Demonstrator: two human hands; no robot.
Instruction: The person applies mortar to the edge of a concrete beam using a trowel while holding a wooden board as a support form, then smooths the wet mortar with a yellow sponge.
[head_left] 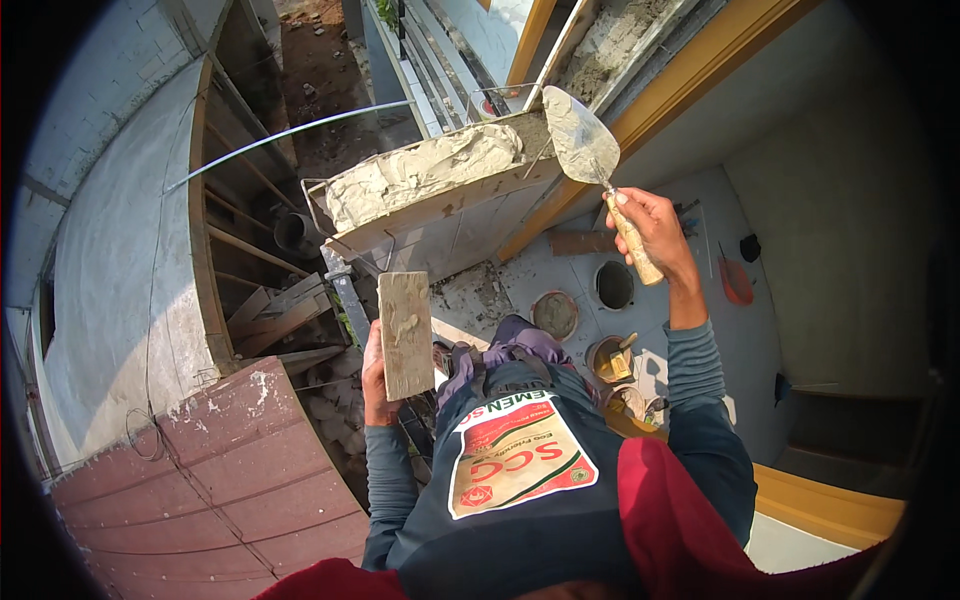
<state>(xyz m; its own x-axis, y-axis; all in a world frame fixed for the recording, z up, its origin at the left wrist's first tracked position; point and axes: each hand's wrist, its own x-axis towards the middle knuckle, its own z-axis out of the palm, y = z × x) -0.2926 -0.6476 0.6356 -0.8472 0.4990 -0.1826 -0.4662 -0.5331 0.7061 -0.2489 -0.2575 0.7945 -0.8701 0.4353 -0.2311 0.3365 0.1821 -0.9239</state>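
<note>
My left hand (pixel 375 378) is closed at the left side of a rectangular plastering float (pixel 405 335). The float's face is smeared with mortar and turned up; any handle underneath is hidden. In my right hand (pixel 652 228), a pointed trowel (pixel 585 140) is gripped by its worn wooden handle. Its blade is coated with pale mortar and reaches over the right end of the wall top. Thick wet mortar (pixel 425 170) lies along that wall top, with a board (pixel 470 195) along its near side. Bent metal rod clamps (pixel 316 212) span the wall top.
Below to the right, buckets (pixel 555 315) and a dark pail (pixel 613 285) stand on the tiled floor near a red dustpan-like object (pixel 736 281). A yellow-brown beam (pixel 690 75) runs at upper right. Left are reddish roof sheets (pixel 200 470) and a thin pale pipe (pixel 290 133).
</note>
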